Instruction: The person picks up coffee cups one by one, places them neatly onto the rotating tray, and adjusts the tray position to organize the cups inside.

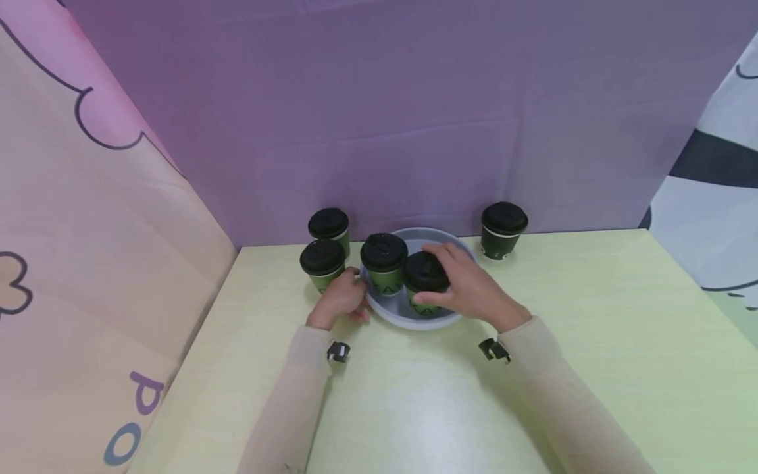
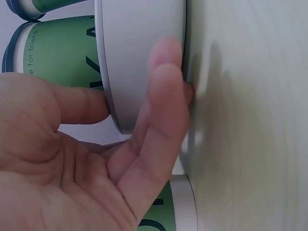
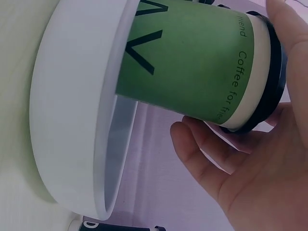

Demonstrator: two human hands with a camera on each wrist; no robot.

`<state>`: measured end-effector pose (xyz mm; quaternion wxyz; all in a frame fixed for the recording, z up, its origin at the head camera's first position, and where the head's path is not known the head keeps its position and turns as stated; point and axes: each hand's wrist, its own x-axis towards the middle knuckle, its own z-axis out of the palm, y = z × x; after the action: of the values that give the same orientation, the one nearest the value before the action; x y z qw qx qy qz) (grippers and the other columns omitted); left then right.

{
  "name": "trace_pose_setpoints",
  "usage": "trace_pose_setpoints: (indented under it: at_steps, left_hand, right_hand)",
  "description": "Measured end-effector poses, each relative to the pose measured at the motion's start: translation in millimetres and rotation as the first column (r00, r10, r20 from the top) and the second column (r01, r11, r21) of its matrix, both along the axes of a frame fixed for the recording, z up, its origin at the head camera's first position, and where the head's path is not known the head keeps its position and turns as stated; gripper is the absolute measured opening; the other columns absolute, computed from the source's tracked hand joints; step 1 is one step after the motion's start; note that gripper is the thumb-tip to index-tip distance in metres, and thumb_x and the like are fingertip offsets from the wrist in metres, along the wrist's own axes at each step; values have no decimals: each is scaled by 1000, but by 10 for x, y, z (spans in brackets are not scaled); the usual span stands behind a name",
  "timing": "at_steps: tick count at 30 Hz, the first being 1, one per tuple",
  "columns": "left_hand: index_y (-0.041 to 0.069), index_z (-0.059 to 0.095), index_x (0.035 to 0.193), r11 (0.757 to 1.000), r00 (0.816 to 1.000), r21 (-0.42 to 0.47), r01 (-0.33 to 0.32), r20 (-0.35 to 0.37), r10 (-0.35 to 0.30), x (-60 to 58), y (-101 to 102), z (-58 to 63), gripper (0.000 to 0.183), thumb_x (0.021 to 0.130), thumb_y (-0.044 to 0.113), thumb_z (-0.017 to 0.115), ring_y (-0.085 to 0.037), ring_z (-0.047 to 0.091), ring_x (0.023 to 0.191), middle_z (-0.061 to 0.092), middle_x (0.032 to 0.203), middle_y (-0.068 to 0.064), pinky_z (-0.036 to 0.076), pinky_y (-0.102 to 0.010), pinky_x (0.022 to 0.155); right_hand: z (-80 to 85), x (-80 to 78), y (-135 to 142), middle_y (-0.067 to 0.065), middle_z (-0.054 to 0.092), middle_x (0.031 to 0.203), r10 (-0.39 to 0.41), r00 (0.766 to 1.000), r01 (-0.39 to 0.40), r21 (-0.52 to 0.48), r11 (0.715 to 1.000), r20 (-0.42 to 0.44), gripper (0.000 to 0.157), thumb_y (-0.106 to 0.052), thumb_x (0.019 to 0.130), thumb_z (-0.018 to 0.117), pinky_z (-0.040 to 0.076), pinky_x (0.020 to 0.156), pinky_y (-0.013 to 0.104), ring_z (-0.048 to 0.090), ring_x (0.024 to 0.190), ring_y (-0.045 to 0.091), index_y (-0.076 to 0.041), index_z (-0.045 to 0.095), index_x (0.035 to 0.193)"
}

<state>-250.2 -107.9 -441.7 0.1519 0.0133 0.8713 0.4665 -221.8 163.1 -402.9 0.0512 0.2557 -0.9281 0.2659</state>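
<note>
My left hand (image 1: 343,296) holds the left edge of a round pale grey tray (image 1: 408,322), thumb at its rim and fingers against the outer wall near the underside. In the tray stand two green paper cups with black lids, the left cup (image 1: 385,263) and the right cup (image 1: 423,280). My right hand (image 1: 476,289) grips the right cup from its right side, thumb in front and fingers about the lid. The right wrist view has that green cup (image 3: 192,62) above the tray wall (image 3: 67,115), its base hidden behind the rim.
Two more lidded green cups stand left of the tray, a rear cup (image 1: 329,230) and a front cup (image 1: 322,263) close by my left hand. A dark lidded cup (image 1: 502,230) stands to the right, near the purple backdrop (image 1: 379,118) behind the pale table (image 1: 403,401).
</note>
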Motion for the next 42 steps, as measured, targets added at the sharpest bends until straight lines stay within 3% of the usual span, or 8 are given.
trace_pose_setpoints:
  at_steps: [5,9,18,25,31,39,42]
  left_hand:
    - [0,34,154,1000,1000,10,-11,-25,11,-11,9,-16,50,108,17,41,-24,72,59,71,91,-21,61,-35,57]
    - [0,37,152,1000,999,0,-20,-40,20,-13,17,-20,48,108,18,41,-23,71,57,71,89,-21,60,-34,56]
    - [0,37,152,1000,999,-22,-18,-38,17,-8,26,-19,48,109,19,41,-22,71,57,69,87,-19,60,-33,57]
    - [-1,33,155,997,999,-52,52,14,-52,29,-26,67,55,106,21,42,-26,72,63,72,94,-18,60,-36,63]
    - [-1,33,151,994,989,-24,107,107,-104,49,-36,102,53,106,21,47,-29,73,69,71,99,-19,61,-38,65]
    - [-3,35,139,989,980,13,148,134,-148,44,-26,68,44,106,20,51,-27,74,66,72,97,-19,62,-38,62]
    - [-3,34,141,989,979,22,146,137,-147,40,-29,66,45,106,20,50,-28,74,67,72,97,-20,62,-38,63]
  right_hand:
    - [28,5,16,16,44,154,-3,1000,3,-7,1000,21,97,-62,85,74,43,112,58,46,141,35,-13,33,158]
    - [47,3,55,15,40,159,5,1000,-4,-39,999,25,83,-57,96,63,37,117,57,40,147,35,-10,34,158]
    - [35,-77,197,16,52,144,-28,999,30,-103,994,17,62,-52,106,47,51,96,55,57,122,35,-10,45,151]
    - [28,-162,358,19,58,132,-80,994,70,-145,987,-71,46,-33,107,54,52,91,52,61,110,38,-2,54,141]
    - [30,-208,514,20,53,135,-168,985,161,-144,977,-41,49,-32,104,59,51,92,53,59,111,38,-3,52,142]
    - [-46,-279,692,25,48,133,-313,944,271,-287,919,-109,44,-20,100,63,50,85,50,59,105,41,2,54,136]
    - [-78,-301,753,27,41,141,-365,923,313,-310,898,-125,49,-18,98,65,48,93,54,53,118,45,4,50,139]
